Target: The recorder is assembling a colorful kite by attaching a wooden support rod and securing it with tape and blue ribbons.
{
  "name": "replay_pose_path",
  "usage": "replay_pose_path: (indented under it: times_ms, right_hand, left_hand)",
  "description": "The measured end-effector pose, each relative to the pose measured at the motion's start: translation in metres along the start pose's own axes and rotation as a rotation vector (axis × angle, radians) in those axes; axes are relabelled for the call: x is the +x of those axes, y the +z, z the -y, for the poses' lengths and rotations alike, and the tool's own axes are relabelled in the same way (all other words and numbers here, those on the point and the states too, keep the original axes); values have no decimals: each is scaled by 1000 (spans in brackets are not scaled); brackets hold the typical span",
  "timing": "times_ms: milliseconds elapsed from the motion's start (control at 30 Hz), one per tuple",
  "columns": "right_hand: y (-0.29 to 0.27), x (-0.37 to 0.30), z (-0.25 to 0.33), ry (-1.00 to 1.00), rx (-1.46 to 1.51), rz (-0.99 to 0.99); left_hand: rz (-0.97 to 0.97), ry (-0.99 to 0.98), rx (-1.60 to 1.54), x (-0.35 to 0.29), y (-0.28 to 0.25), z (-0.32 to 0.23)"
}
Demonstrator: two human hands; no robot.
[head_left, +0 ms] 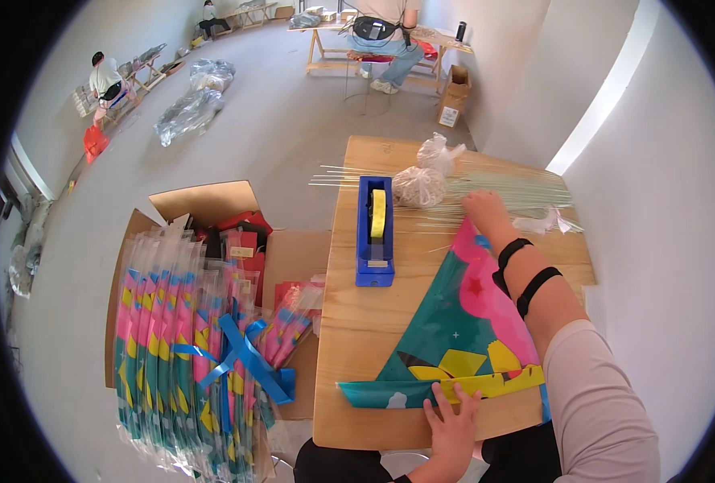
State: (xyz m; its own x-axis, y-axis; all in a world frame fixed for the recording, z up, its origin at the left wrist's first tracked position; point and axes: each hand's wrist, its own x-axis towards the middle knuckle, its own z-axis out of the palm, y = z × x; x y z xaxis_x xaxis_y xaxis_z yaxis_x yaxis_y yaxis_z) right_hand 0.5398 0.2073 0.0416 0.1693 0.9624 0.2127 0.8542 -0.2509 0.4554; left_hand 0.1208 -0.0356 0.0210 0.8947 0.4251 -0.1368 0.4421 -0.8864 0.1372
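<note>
A triangular kite sail (450,314) of thin, shiny sheet in teal, pink and yellow lies flat on the wooden table. Along its near edge runs a folded yellow and teal strip (494,390). My left hand (452,427) rests on this strip with fingers spread, holding nothing. My right arm, with two black bands, stretches over the sail's right side. At the sail's far tip, my right hand (486,211) has its fingers curled down beside a spread of thin pale sticks (510,191); what they grip is hidden.
A blue tape dispenser (375,233) with yellow tape stands left of the sail. Two bundles of pale string (419,187) sit beyond. Left of the table, a cardboard box (204,197) holds packed kites (160,338) and blue ribbon (245,354). Other people sit at far tables.
</note>
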Motion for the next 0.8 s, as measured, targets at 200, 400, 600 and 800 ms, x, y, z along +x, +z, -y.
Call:
replay_pose_path:
  times_ms: [200, 400, 600, 800]
  right_hand:
    - [-1, -3, 3, 52, -48, 55]
    - [-24, -4, -9, 40, -51, -100]
    - [-86, -15, -39, -45, -35, -184]
    - [-215, -78, -32, -66, 215, -252]
  left_hand:
    - [-4, 3, -1, -1, -3, 0]
    - [0, 12, 7, -1, -11, 3]
    - [-114, 21, 14, -4, -8, 6]
    - [-166, 4, 45, -4, -2, 6]
